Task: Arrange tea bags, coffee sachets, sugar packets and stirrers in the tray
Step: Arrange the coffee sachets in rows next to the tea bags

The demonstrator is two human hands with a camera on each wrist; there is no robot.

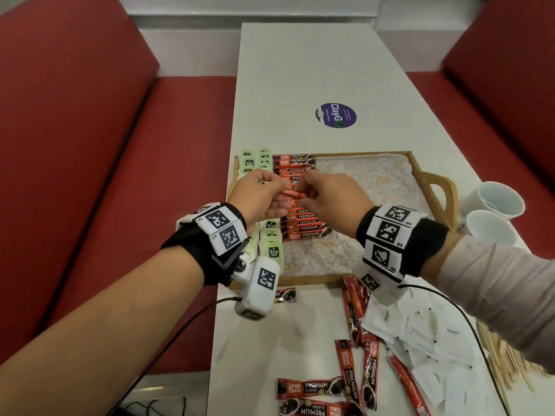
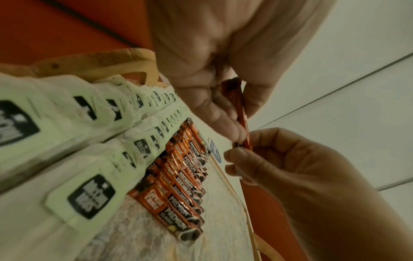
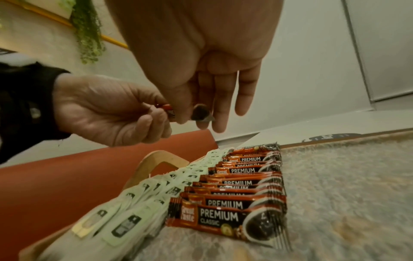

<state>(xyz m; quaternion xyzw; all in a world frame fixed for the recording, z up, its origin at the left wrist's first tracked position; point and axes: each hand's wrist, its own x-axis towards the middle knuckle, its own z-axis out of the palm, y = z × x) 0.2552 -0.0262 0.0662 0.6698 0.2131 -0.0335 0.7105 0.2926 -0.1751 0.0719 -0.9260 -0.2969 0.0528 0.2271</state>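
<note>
Pinched at its two ends between my left hand [image 1: 260, 196] and right hand [image 1: 326, 197], one coffee sachet [image 1: 295, 193] hangs level above the sachet row [image 1: 303, 221] in the tray [image 1: 432, 187], beside the tea bags [image 1: 271, 235]; loose sachets [image 1: 348, 382] lie on the table [image 1: 300, 70].

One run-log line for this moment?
both hands pinch coffee sachet | over tray | sugar packets, stirrers on table

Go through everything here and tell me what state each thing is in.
Left hand: pinches held coffee sachet.
Right hand: pinches its other end.
Tray: partly filled.
Tea bags: rowed in tray.
Loose coffee sachets: on table.
Sugar packets: piled outside tray.
Cups: upright.
</note>
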